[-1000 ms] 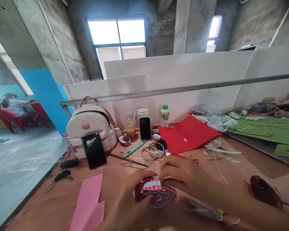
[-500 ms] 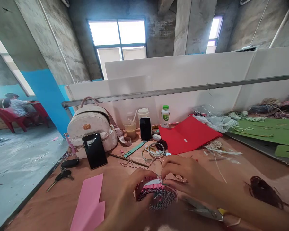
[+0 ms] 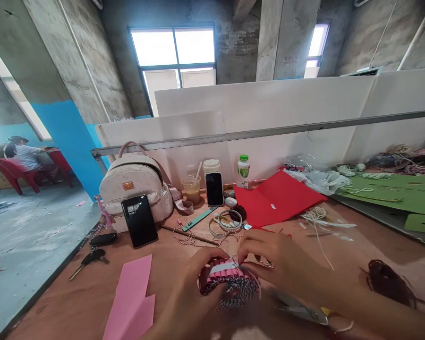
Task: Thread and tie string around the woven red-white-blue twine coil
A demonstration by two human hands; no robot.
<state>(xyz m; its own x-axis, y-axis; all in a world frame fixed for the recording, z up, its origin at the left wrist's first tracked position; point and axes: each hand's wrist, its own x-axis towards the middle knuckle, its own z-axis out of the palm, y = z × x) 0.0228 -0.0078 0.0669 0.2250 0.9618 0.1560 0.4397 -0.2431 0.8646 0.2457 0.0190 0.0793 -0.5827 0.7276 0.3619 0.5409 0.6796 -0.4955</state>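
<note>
Left hand: the left hand (image 3: 184, 297) is curled around the near side of the woven paper piece, fingers wrapped over it.
Right hand: the right hand (image 3: 279, 264) comes in from the right, its fingertips (image 3: 246, 267) pinching the top edge of the piece.
Held piece: the woven paper piece (image 3: 228, 285), pink, black and white, sits between both hands just above the near edge of the table.
Near the hands: a twisted pink-and-white cord (image 3: 189, 238) lies beyond them; scissors (image 3: 301, 309) lie under the right forearm.
Surface: the brown wooden tabletop (image 3: 340, 255) carries pink paper sheets (image 3: 132, 297) at near left and a red folder (image 3: 279, 198) at far centre.
Far edge: a cream backpack (image 3: 132, 186) stands at left with a black phone (image 3: 139, 221) leaning on it; an iced drink (image 3: 190, 189), an upright smartphone (image 3: 214, 189) and a plastic bottle (image 3: 243, 172) stand beside it.
Right side: green sheets (image 3: 386, 189) lie on a separate surface, with white cord (image 3: 315, 215) on the tabletop nearby.
Room: bare concrete pillars (image 3: 290, 42) rise behind a white partition (image 3: 262, 104), below a bright window (image 3: 172, 54).
Far left: a seated person (image 3: 24, 156) works at a table beyond a blue wall (image 3: 67, 141), beside red plastic chairs (image 3: 10, 172).
</note>
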